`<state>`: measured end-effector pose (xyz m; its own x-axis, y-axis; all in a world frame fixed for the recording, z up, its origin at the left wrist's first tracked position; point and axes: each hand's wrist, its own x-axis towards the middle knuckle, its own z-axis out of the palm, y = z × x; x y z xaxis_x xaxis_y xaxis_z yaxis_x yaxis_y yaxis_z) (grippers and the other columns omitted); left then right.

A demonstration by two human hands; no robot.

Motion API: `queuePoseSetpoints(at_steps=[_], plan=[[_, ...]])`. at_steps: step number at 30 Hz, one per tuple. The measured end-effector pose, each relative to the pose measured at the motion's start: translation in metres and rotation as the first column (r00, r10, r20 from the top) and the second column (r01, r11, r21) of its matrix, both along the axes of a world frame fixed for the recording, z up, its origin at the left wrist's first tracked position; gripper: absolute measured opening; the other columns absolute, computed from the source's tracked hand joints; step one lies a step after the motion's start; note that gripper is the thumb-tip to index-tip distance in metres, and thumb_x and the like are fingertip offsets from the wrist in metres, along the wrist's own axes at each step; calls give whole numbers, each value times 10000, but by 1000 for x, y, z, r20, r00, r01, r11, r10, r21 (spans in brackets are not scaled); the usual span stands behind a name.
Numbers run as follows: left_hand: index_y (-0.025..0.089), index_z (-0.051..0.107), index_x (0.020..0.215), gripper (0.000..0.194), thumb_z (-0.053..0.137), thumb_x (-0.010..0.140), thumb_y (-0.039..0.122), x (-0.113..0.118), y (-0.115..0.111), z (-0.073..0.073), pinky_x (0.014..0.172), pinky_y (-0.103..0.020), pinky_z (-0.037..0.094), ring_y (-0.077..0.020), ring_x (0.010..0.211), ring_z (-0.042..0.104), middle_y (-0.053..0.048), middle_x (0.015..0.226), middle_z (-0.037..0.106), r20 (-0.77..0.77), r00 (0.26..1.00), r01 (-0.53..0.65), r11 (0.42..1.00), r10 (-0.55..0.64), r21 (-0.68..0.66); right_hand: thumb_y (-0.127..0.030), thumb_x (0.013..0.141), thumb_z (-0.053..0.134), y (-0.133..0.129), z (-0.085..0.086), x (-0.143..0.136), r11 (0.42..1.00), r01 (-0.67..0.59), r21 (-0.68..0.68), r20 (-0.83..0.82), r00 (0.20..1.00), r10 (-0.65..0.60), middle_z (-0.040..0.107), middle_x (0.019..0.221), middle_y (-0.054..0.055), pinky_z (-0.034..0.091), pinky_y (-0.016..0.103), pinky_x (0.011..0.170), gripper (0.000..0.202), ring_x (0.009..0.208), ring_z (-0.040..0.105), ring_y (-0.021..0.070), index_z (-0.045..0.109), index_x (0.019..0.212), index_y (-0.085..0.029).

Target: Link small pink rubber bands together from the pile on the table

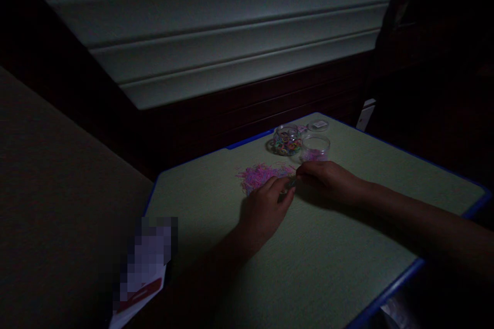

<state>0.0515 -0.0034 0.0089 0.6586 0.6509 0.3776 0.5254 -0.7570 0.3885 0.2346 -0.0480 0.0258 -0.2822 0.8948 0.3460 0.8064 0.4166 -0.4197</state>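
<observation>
Over the pale table (208,185), my left hand (268,211) is closed on a small dark item (290,183) that I cannot make out. My right hand (328,180) meets it from the right, fingers pinched; what they hold is too small to name. Just beyond my left hand lies a loose pile of thin pink and purple bands (258,174). Behind my right hand stands an open clear jar (315,148) with some pink bands inside. Beside it is a clear container of multicoloured bands (286,141).
A clear round lid (318,125) with a label lies near the far corner. Blue edging (405,275) runs round the table. A slatted blind (231,25) hangs behind. At the lower left is a partly blurred white and red item (144,288).
</observation>
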Motion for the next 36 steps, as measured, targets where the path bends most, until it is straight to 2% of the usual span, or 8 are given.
queuePoseSetpoints(at_steps=[9,17,23,30,36], plan=[[210,541,902,165,388,855,251,0,0,0,638,-213,393,-106,698,527,0,862,577,-44,999,-16,999,19,51,-233,845,389,-2,5,-1,999,-38,-14,-16,999,38,609,820,76,384,232,624,215,704,541,137,561,921,-129],[210,537,876,163,381,855,254,0,0,0,645,-220,394,-107,680,522,0,843,573,-68,997,-29,997,34,66,-274,869,341,-3,8,-2,1000,-16,-25,-19,1000,15,600,801,73,379,240,638,263,703,530,136,557,928,-135],[203,539,855,148,395,847,237,-1,0,-1,669,-218,398,-109,703,529,-4,831,572,-62,998,-25,997,29,68,-321,827,424,-6,9,-2,999,-7,-31,-45,999,6,583,738,43,362,216,555,240,612,504,114,546,935,-146],[209,537,847,153,389,849,251,0,0,0,624,-216,384,-104,658,515,6,812,572,-73,996,-39,997,44,69,-193,796,432,-4,7,0,999,-37,4,-10,999,37,585,753,48,359,209,565,163,629,503,112,555,886,-135],[204,543,856,162,387,850,249,0,0,0,641,-215,390,-105,681,522,-2,836,574,-66,997,-26,998,30,60,-167,791,428,-5,8,0,999,-33,-6,-5,999,33,595,792,55,369,212,588,170,663,519,121,549,907,-137]])
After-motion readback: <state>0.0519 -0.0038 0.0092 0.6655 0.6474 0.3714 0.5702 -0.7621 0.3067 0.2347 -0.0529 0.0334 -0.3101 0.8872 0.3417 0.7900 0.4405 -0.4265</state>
